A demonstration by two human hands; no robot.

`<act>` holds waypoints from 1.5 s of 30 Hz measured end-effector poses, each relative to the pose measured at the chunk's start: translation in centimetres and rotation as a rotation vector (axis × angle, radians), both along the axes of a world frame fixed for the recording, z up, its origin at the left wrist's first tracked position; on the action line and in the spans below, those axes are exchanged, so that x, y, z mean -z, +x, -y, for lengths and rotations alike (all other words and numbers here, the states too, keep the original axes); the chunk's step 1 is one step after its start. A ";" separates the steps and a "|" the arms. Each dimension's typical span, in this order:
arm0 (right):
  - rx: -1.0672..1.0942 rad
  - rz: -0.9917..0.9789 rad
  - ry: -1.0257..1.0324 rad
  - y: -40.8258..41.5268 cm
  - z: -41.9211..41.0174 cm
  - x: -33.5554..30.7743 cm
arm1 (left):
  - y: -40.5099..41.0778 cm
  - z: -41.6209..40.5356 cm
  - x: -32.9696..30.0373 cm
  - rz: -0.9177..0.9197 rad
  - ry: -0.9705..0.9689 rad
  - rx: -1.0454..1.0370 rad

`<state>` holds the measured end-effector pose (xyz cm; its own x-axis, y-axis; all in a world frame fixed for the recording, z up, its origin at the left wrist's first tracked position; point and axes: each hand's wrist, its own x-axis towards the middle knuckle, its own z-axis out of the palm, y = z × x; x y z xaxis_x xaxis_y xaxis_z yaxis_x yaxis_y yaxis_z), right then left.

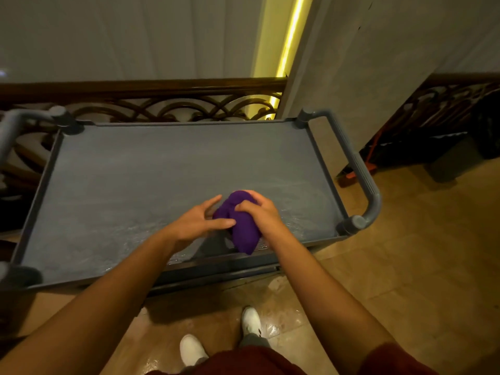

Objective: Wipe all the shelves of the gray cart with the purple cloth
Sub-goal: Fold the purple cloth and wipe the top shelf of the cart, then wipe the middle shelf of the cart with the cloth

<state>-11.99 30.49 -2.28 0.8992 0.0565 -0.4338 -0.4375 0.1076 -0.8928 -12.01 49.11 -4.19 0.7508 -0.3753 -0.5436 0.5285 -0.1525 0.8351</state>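
The gray cart (113, 171) stands in front of me, its flat top shelf filling the middle of the view, with wet streaks near the front. A bunched purple cloth (242, 226) hangs over the shelf's front right part. My right hand (259, 212) grips the cloth from above, fingers curled round its top. My left hand (200, 221) is beside it on the left, fingers straight, thumb touching the cloth's side. The lower shelves are hidden under the top one.
Gray tube handles stick out at the cart's right end (362, 174) and left end (10, 128). A dark ornate railing (167, 104) runs behind the cart. Dark clutter (433, 142) sits at the right by the wall. My white shoes (251, 320) stand on the tiled floor.
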 end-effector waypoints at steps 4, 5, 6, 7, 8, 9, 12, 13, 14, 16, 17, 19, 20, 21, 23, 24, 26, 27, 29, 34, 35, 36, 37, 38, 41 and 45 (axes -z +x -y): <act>0.078 0.070 0.195 -0.1 -0.3 -2.7 | -0.8 1.6 -2.0 0.024 -0.252 -0.068; 0.090 0.091 0.195 -0.2 -0.2 -3.1 | -0.9 1.7 -2.3 0.016 -0.283 -0.082; 0.100 0.116 0.191 -0.5 0.0 -3.4 | -1.0 1.8 -2.7 0.006 -0.284 -0.068; 0.107 0.151 0.168 -0.7 0.3 -3.8 | -1.1 1.8 -3.1 -0.004 -0.253 -0.027; 0.102 0.203 0.124 -1.2 0.5 -4.0 | -1.4 1.6 -3.4 -0.032 -0.203 0.031; 0.078 0.264 0.046 -1.5 1.0 -4.3 | -1.4 1.5 -3.6 -0.073 -0.160 0.082; -0.090 0.435 -0.278 -3.6 1.4 -4.8 | -2.1 1.7 -3.3 -0.200 -0.206 0.112; -0.183 0.461 -0.410 -4.5 1.1 -4.7 | -2.4 2.1 -3.1 -0.213 -0.252 0.087; -0.285 0.487 -0.556 -5.5 0.7 -4.6 | -2.8 2.6 -3.0 -0.208 -0.282 0.050; -0.444 0.559 -0.799 -7.4 0.0 -4.3 | -3.7 3.8 -2.7 -0.178 -0.314 -0.072; -0.452 0.585 -0.823 -8.1 0.0 -4.1 | -4.2 4.2 -2.6 -0.170 -0.330 -0.149; -0.380 0.571 -0.707 -9.1 0.7 -3.9 | -5.0 4.7 -2.4 -0.152 -0.348 -0.236; -0.331 0.537 -0.616 -9.5 1.2 -3.8 | -5.4 4.8 -2.4 -0.146 -0.353 -0.232; -0.273 0.506 -0.528 -9.7 1.7 -3.7 | -5.8 5.0 -2.3 -0.141 -0.352 -0.216; -0.091 0.470 -0.396 -9.9 2.3 -3.1 | -6.4 5.7 -2.3 -0.124 -0.340 -0.205; 0.033 0.456 -0.372 -9.8 2.6 -2.9 | -6.7 6.2 -2.4 -0.113 -0.341 -0.226; 0.289 0.371 -0.316 -9.5 3.5 -2.4 | -6.9 7.1 -2.8 -0.098 -0.354 -0.289; 0.395 0.295 -0.254 -9.5 4.2 -2.0 | -7.0 7.5 -3.0 -0.093 -0.357 -0.316; 0.486 0.131 -0.112 -10.3 5.5 -0.7 | -7.3 8.4 -3.6 -0.082 -0.365 -0.366; 0.359 -0.050 0.366 -13.1 6.4 1.3 | -8.7 10.8 -4.2 -0.037 -0.335 -0.348; 0.382 -0.039 0.438 -13.2 6.7 1.1 | -9.2 11.1 -4.2 -0.029 -0.303 -0.316; 0.417 -0.029 0.452 -13.0 7.0 0.7 | -9.6 11.4 -4.2 -0.007 -0.257 -0.294; 0.454 -0.010 0.403 -12.7 7.2 0.4 | -9.9 11.5 -4.3 0.032 -0.198 -0.288; 0.465 0.008 0.319 -12.5 7.3 0.1 | -10.3 11.5 -4.3 0.073 -0.130 -0.307; 0.425 0.058 0.138 -11.7 7.3 -0.5 | -11.2 10.6 -4.2 0.165 0.068 -0.415; 0.264 0.084 -0.026 -12.8 6.3 -1.2 | -12.9 7.5 -4.9 0.163 0.148 -0.516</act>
<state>-24.77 24.21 -1.13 0.9143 -0.1946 -0.3553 -0.3217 0.1843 -0.9288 -24.88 41.66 0.69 0.8955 0.1344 -0.4242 0.4316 -0.0299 0.9016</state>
